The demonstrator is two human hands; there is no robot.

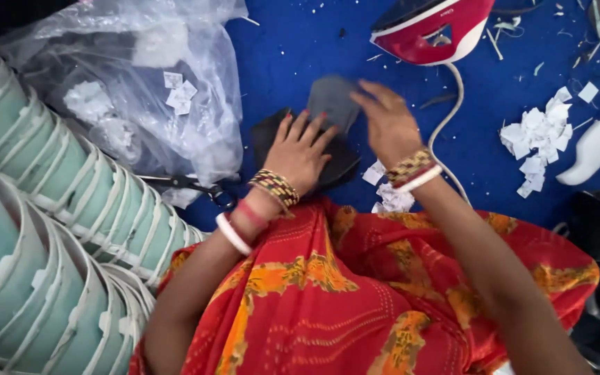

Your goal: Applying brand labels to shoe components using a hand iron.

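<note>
two hands press dark fabric on the blue surface (293,48): the left hand (301,151) lies flat with fingers spread on the black piece (272,132), whose long axis runs left to right. the right hand (387,125), fingers loosely curved, touches the grey piece (331,101), which points up toward the red iron (432,31).

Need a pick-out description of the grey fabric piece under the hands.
Start at the red-and-white iron at the top of the blue mat. Just below it, the right hand touches a small grey piece. It is lighter than the black piece it overlaps, which the left hand presses flat.
</note>
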